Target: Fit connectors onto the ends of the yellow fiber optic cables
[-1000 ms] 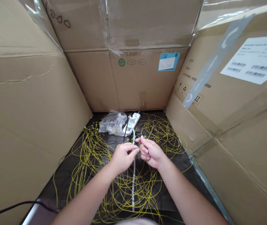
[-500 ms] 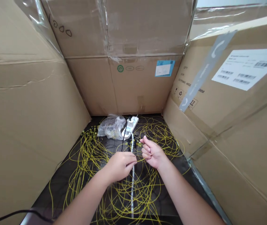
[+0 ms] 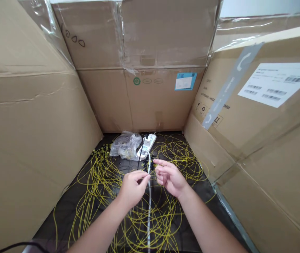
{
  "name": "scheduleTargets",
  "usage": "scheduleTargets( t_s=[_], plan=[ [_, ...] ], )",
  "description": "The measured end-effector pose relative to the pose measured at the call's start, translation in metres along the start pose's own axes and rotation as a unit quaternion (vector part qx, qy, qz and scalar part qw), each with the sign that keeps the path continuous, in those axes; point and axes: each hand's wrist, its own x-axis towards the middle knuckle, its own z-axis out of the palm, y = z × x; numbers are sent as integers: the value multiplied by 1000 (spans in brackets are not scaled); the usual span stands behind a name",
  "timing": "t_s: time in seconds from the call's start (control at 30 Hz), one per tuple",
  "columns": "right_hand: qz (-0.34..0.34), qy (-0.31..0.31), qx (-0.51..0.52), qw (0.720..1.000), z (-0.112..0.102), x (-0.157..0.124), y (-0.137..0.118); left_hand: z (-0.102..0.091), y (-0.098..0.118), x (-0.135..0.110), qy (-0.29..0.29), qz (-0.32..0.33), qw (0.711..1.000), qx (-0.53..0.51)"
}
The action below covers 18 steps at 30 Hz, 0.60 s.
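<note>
Leftmost, a tall wall of plain brown cardboard (image 3: 28, 116) leans in, its face creased and matte, with glossy clear tape along the upper edge. At its foot a smooth black cable (image 3: 15, 245) curves across the corner. Thin yellow fibre strands (image 3: 97, 175) lie in loose, overlapping loops all over the dark tabletop (image 3: 208, 189), springy and wiry, spreading from the left wall to the right one.

Towards the back sits a crumpled clear plastic bag (image 3: 125, 144), shiny and wrinkled, touching a white, oblong power strip (image 3: 147, 144) of hard plastic. From it a round white cord (image 3: 149, 196) runs straight towards the camera, between the two hands.

The left hand (image 3: 132, 188) hovers above the loops, thumb and forefinger pinched narrowly together on one of the yellow strands, just beside the white cord. The right hand (image 3: 169, 177) is close on the cord's other side, fingers loosely curved and parted, forefinger stretched out; whether a strand touches them I cannot tell.

Behind, the back box carries a small blue-and-white sticker (image 3: 185, 80). On the right, another cardboard box bears a slanting grey tape strip (image 3: 231, 84) and a flat white barcode label (image 3: 273, 84).
</note>
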Motion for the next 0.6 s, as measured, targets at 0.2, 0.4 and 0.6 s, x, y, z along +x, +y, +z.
scheduleTargets(
  t_s=[0.2, 0.4, 0.6],
  plan=[
    [30, 17, 34, 999, 2, 1, 0, -2, 4, -1, -3, 61, 998, 31],
    [73, 20, 81, 994, -3, 5, 3, -4, 9, -3, -29, 120, 991, 52],
    [86, 4, 136, 987, -7, 6, 1, -7, 5, -8, -45, 199, 978, 51]
  ],
)
